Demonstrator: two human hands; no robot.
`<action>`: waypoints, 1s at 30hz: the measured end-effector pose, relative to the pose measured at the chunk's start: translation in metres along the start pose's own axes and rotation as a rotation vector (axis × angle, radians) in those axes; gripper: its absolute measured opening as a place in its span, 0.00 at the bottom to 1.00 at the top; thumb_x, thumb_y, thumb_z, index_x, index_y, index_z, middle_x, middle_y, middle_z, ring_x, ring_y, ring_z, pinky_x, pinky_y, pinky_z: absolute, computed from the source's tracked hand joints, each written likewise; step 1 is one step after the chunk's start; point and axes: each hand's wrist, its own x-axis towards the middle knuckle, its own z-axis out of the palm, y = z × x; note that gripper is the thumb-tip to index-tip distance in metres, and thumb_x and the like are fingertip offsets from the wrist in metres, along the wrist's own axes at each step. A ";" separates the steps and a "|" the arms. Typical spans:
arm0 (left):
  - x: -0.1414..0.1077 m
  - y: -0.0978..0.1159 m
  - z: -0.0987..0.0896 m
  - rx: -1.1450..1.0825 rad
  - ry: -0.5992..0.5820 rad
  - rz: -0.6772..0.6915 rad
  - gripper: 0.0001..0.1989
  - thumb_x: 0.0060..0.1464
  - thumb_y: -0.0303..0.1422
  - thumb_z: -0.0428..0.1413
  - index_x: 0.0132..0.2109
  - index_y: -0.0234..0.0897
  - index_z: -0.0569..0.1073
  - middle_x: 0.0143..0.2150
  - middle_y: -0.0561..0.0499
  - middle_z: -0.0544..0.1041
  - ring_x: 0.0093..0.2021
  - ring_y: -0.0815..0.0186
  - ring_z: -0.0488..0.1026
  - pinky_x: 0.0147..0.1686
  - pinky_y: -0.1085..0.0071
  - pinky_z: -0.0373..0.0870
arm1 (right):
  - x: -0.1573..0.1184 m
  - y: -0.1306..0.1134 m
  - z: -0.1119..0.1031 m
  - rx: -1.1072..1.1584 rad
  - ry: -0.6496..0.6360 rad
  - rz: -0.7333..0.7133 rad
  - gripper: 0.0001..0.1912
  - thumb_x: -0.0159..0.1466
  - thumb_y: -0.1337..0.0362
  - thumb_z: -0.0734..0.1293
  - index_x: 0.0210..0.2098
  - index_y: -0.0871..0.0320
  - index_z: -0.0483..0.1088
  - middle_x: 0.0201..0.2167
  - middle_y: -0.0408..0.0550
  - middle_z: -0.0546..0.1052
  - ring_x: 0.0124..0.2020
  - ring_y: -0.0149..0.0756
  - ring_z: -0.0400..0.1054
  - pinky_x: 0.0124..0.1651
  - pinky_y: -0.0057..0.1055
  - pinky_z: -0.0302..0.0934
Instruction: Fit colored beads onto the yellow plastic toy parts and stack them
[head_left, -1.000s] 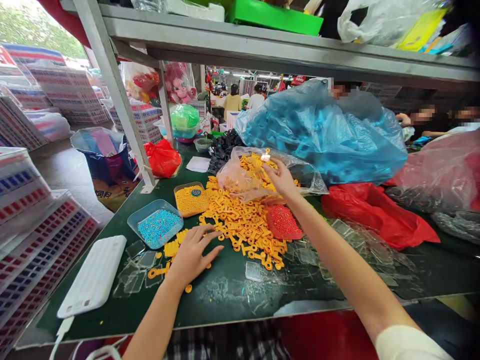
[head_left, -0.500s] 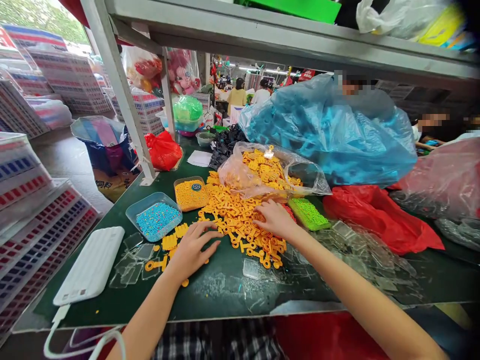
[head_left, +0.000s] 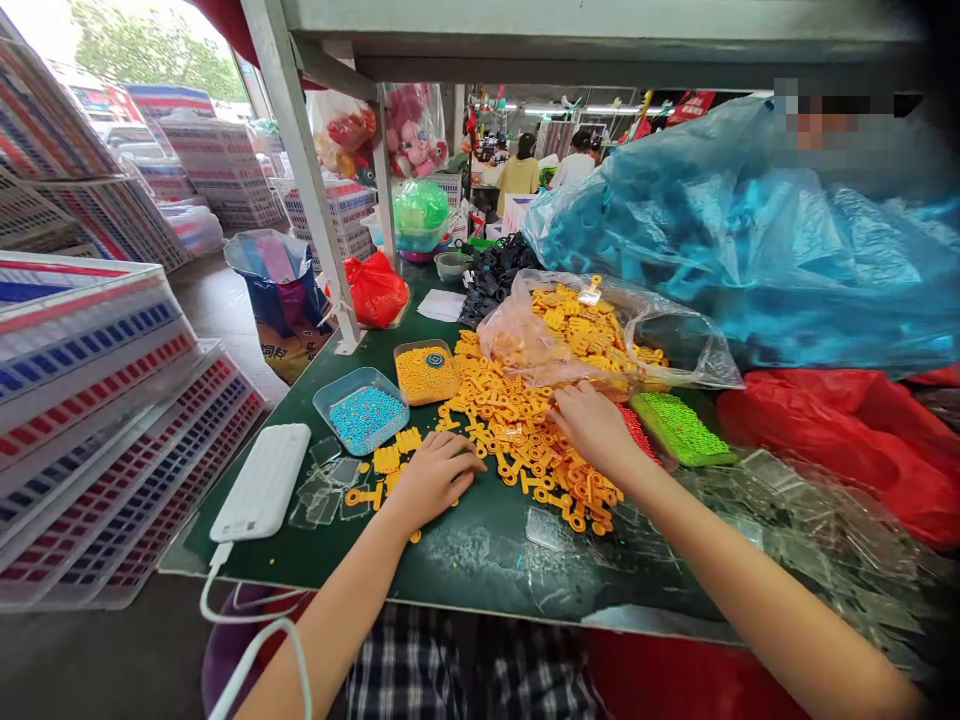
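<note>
Most yellow pieces [head_left: 491,400] lie in the heap [head_left: 534,432], a few left of it. Right hand [head_left: 598,428] on the heap, left hand [head_left: 436,482] left of it: each grip half-curled, contents hidden.

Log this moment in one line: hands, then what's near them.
Left hand: beside yellow pile | right hand: at yellow pile, grip unclear | nearby: blue beads, red beads, green beads, clear bag

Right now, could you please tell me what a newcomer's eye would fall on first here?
Probably the heap of orange plastic pieces in the middle of the green tabletop, with the right hand over its right side. Next, perhaps, the big translucent blue bag behind it, to the right, and the blue beads in a clear tray on the left.
</note>
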 end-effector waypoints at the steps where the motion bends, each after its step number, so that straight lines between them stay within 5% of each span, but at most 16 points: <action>1: 0.000 0.001 0.000 -0.008 0.000 0.001 0.09 0.62 0.27 0.51 0.42 0.41 0.76 0.43 0.49 0.77 0.47 0.60 0.71 0.49 0.62 0.66 | 0.000 -0.003 -0.002 0.017 0.008 -0.008 0.07 0.66 0.65 0.60 0.36 0.57 0.70 0.37 0.59 0.75 0.45 0.50 0.66 0.40 0.40 0.64; 8: 0.001 0.005 0.001 -0.038 0.146 -0.038 0.20 0.64 0.38 0.52 0.61 0.39 0.64 0.55 0.43 0.73 0.55 0.58 0.69 0.55 0.59 0.66 | -0.001 -0.046 -0.010 0.410 -0.087 -0.204 0.07 0.68 0.63 0.59 0.42 0.55 0.67 0.41 0.50 0.75 0.45 0.39 0.70 0.48 0.36 0.65; 16: 0.000 -0.003 0.010 -0.055 0.305 -0.155 0.17 0.63 0.38 0.54 0.55 0.36 0.70 0.41 0.46 0.78 0.42 0.59 0.74 0.44 0.63 0.70 | 0.007 -0.081 -0.006 0.692 -0.062 -0.338 0.06 0.67 0.62 0.59 0.42 0.55 0.63 0.41 0.51 0.74 0.43 0.39 0.69 0.45 0.36 0.65; 19: 0.001 -0.003 0.013 -0.009 0.247 -0.210 0.14 0.64 0.36 0.53 0.53 0.35 0.73 0.38 0.46 0.78 0.40 0.59 0.74 0.42 0.63 0.69 | 0.022 -0.080 0.000 0.599 -0.103 -0.293 0.09 0.70 0.60 0.56 0.40 0.55 0.65 0.39 0.48 0.75 0.41 0.36 0.70 0.44 0.32 0.64; 22: 0.003 0.001 0.012 -0.026 0.065 -0.096 0.12 0.64 0.37 0.53 0.48 0.37 0.77 0.36 0.48 0.79 0.38 0.62 0.74 0.42 0.65 0.67 | 0.044 -0.078 0.010 0.450 -0.146 -0.193 0.21 0.73 0.61 0.46 0.39 0.57 0.67 0.36 0.48 0.76 0.39 0.34 0.71 0.43 0.30 0.63; 25: 0.005 0.007 0.009 -0.072 -0.052 0.014 0.10 0.64 0.36 0.54 0.46 0.38 0.78 0.37 0.50 0.80 0.39 0.64 0.73 0.44 0.67 0.66 | 0.065 -0.080 0.025 0.332 -0.163 -0.175 0.15 0.71 0.60 0.55 0.40 0.58 0.70 0.38 0.50 0.77 0.41 0.38 0.70 0.43 0.32 0.61; 30: 0.003 0.010 0.006 -0.120 0.028 -0.015 0.09 0.62 0.36 0.57 0.46 0.39 0.78 0.36 0.50 0.80 0.42 0.64 0.72 0.45 0.69 0.65 | 0.079 -0.094 0.042 0.104 -0.158 -0.188 0.09 0.63 0.68 0.64 0.41 0.60 0.74 0.42 0.57 0.76 0.48 0.47 0.66 0.45 0.36 0.57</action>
